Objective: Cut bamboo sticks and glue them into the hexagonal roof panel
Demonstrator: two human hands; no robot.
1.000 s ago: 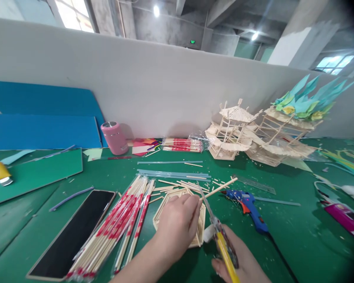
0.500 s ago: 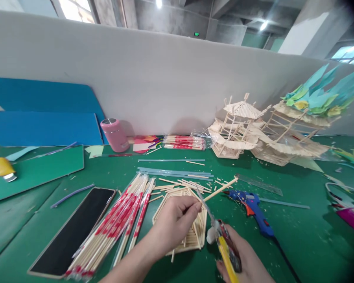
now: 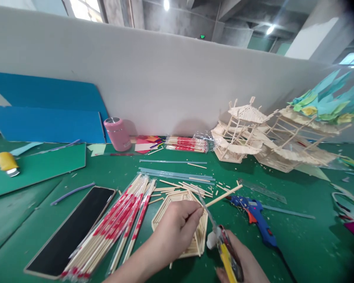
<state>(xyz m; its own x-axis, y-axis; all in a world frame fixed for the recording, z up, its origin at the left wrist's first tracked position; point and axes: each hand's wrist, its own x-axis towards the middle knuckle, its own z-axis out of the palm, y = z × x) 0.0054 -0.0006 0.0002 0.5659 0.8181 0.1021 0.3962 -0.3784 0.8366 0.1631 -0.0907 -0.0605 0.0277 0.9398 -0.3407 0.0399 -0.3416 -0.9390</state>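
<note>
- Low in the view, the left hand pinches one thin wooden stick between thumb and fingertips; the stick slants up and away to the right of the flat stick panel.
- The right hand is closed around yellow-handled scissors, just right of the panel, with the blades reaching up to the stick close to the left fingertips.
- The panel lies flat on the green table, partly under the left hand.
- Left of the panel lies a bundle of red-and-white wrapped sticks, beyond it a black slab.
- Right of the panel sits a blue glue gun.
- Far behind the panel stand stick-built model houses and a pink cup.
</note>
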